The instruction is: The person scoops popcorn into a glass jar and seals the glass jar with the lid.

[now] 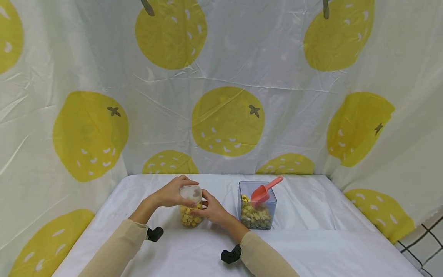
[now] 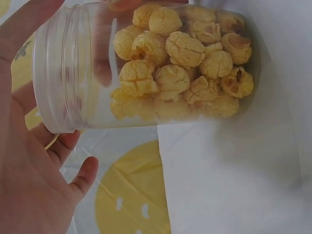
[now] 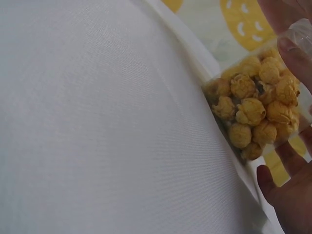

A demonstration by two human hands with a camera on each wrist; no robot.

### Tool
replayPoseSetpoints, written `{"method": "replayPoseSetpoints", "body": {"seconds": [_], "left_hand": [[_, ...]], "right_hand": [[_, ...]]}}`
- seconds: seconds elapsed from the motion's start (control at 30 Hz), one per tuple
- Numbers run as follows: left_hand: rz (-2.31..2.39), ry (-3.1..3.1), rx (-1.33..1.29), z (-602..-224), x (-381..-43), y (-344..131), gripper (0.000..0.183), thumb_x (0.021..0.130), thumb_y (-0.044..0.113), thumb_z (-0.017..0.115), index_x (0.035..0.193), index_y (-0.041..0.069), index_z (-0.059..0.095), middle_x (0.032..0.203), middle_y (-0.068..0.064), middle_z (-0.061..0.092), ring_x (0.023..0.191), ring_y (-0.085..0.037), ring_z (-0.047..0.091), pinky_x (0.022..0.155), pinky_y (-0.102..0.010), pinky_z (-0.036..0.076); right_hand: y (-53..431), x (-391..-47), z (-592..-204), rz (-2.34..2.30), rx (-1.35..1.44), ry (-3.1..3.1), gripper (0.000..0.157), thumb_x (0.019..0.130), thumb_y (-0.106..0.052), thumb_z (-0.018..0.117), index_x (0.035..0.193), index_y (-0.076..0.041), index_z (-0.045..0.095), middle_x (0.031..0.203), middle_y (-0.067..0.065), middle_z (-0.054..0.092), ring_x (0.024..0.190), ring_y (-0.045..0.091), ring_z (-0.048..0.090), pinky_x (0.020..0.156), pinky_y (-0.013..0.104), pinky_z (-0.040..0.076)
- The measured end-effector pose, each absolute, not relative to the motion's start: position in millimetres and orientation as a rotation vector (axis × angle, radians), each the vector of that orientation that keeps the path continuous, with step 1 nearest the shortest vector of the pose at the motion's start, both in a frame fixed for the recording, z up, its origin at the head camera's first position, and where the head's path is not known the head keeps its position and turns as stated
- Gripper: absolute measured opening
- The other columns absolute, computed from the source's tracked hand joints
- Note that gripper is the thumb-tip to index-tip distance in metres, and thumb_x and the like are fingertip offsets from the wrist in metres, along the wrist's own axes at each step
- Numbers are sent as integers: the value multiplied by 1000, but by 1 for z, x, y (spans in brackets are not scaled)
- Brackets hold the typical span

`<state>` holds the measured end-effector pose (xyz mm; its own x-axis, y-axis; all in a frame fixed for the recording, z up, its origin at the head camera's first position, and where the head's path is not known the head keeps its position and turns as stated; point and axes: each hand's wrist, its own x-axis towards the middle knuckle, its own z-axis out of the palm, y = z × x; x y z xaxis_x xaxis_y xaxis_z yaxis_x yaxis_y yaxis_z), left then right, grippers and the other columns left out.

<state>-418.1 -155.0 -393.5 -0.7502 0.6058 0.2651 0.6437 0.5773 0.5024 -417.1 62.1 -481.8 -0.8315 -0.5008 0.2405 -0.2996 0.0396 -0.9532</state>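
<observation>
A clear round jar (image 1: pixel 190 219) of caramel popcorn stands upright on the white cloth, left of centre. My left hand (image 1: pixel 170 192) holds its translucent lid (image 1: pixel 191 193) from above, thumb and fingers spread round the rim. On the jar's right side, my right hand (image 1: pixel 216 212) grips the body near the top. In the left wrist view, the lid (image 2: pixel 48 73) sits on the jar's mouth, and popcorn (image 2: pixel 180 63) fills the lower part. The right wrist view shows popcorn (image 3: pixel 253 107) through the jar wall, with both hands around its upper end.
Right of the jar stands a clear bluish square container (image 1: pixel 243 188) with popcorn (image 1: pixel 255 217). A pink scoop (image 1: pixel 261 193) leans in it, handle above the rim. A white cloth (image 1: pixel 328 238) covers the table, and a fruit-print curtain (image 1: pixel 290 119) hangs behind.
</observation>
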Motion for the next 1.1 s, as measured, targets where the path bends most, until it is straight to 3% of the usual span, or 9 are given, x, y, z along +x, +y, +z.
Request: {"method": "replayPoseSetpoints", "body": {"seconds": [0.8,1.1], "left_hand": [[-936,-2724,-1080,-396,-420,-158,78,77,49,89,141,13,63,122,-2,55,112,-25,50,84,-45,49],[-997,-2714,-1049,-397,-420,-162,83,77,47,90,146,15,58,126,-4,55,112,-26,52,85,-45,50]], "right_hand": [[61,-417,-476,-1801,-819,2278,82,84,-17,87,153,-18,44,145,-5,50,131,25,53,98,42,51],[71,-419,-470,-1761,-836,2324,93,85,-28,87,161,-21,34,154,3,45,140,29,45,107,58,41]]}}
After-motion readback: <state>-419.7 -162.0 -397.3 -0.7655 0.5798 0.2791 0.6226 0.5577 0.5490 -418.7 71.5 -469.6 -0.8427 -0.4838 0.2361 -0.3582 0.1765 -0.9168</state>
